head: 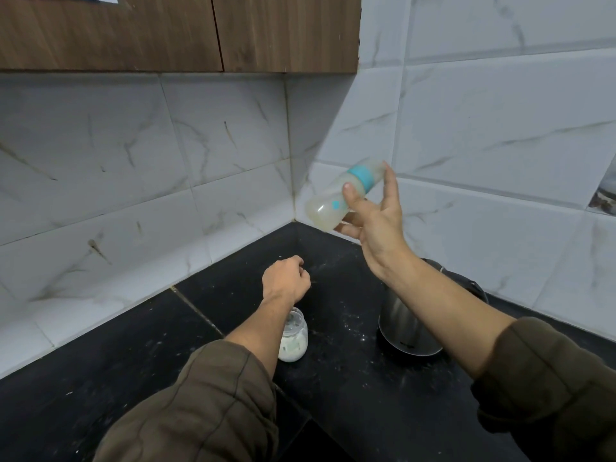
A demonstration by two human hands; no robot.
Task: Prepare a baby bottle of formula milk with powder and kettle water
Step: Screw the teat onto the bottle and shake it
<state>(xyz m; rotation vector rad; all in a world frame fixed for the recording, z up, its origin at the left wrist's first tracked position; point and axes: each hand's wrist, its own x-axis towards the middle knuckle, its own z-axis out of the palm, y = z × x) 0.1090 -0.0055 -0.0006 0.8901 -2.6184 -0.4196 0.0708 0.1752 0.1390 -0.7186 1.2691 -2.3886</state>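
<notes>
Our right hand (pixel 376 221) grips the closed baby bottle (pixel 336 198), tilted in the air above the black countertop (pixel 333 395), cloudy liquid inside; our left hand (pixel 286 281) is a fist, apparently empty. Powder and water from the kettle (pixel 403 325) seem added; only mixing looks left.

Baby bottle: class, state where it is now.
Head view, right of centre: the baby bottle lies tilted in the right hand, in the air before the tiled corner.

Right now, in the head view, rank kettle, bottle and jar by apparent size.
1. Kettle, partly hidden by the right arm.
2. Bottle, raised in the right hand, perhaps nearer the camera.
3. Jar, partly behind the left arm.
</notes>
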